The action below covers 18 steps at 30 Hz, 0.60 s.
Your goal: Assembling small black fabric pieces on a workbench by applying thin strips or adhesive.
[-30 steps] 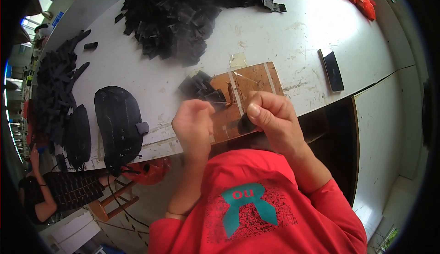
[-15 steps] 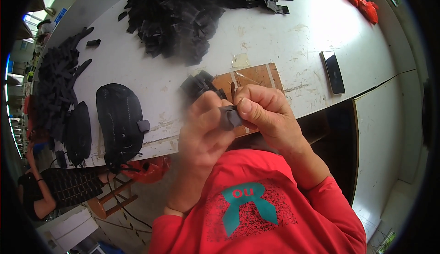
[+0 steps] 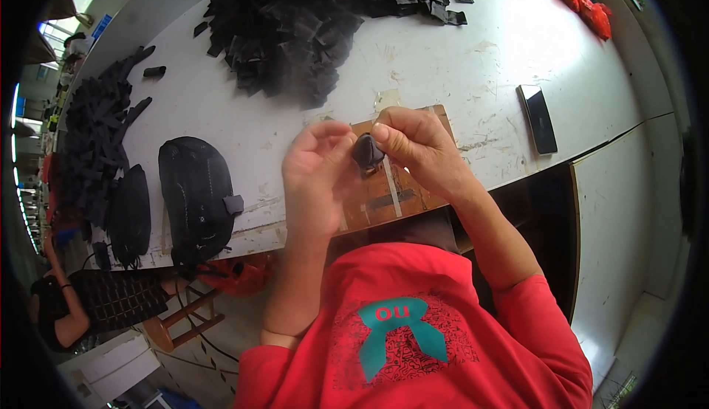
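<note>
Between my two hands, above the wooden board [image 3: 413,187], is a small folded piece of black fabric [image 3: 368,153] with a rounded, loop-like shape. My right hand [image 3: 425,149] pinches its upper right edge between thumb and forefinger. At its left side is my left hand [image 3: 314,165], smeared by motion, with the thumb and fingertips closed against the fabric. The board lies at the near edge of the white table [image 3: 473,84], with strips of tape across it. A large heap of black fabric pieces [image 3: 288,32] spreads over the far side of the table.
On the left are a black pouch [image 3: 196,191] with a grey tab, a narrower black pouch [image 3: 129,213] and a pile of black strips [image 3: 92,128]. A phone [image 3: 538,119] lies to the right. Another person's arm [image 3: 66,291] shows at lower left, near a wooden stool [image 3: 185,328].
Both hands have moved up and slightly away from me with the fabric piece, which has turned. More of the board shows below them. The dark pieces behind my left hand are no longer visible.
</note>
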Each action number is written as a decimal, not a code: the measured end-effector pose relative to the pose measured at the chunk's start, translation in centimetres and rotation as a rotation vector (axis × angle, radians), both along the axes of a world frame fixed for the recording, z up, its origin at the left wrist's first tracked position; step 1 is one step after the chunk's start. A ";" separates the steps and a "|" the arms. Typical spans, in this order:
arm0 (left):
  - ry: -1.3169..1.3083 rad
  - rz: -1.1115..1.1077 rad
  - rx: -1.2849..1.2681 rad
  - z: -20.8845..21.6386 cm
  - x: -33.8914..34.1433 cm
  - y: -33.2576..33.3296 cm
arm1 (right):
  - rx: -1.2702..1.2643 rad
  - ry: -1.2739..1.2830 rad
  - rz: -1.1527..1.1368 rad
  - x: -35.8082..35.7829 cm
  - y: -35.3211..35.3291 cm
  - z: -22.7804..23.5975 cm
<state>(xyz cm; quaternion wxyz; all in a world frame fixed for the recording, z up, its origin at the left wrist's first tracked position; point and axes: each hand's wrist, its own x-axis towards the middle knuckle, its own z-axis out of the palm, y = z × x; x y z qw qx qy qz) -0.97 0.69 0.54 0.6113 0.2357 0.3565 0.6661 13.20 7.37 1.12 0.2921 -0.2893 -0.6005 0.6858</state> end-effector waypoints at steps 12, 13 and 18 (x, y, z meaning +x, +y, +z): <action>0.290 0.237 0.307 2.0 0.6 0.0 | 1.063 -0.160 -0.494 -0.6 -2.5 1.7; 0.124 0.225 0.293 2.1 0.5 0.0 | 1.107 -0.157 -0.504 -0.8 -2.5 1.8; 0.012 0.279 0.240 1.6 0.3 -0.2 | 1.122 -0.213 -0.480 -1.0 -2.1 2.0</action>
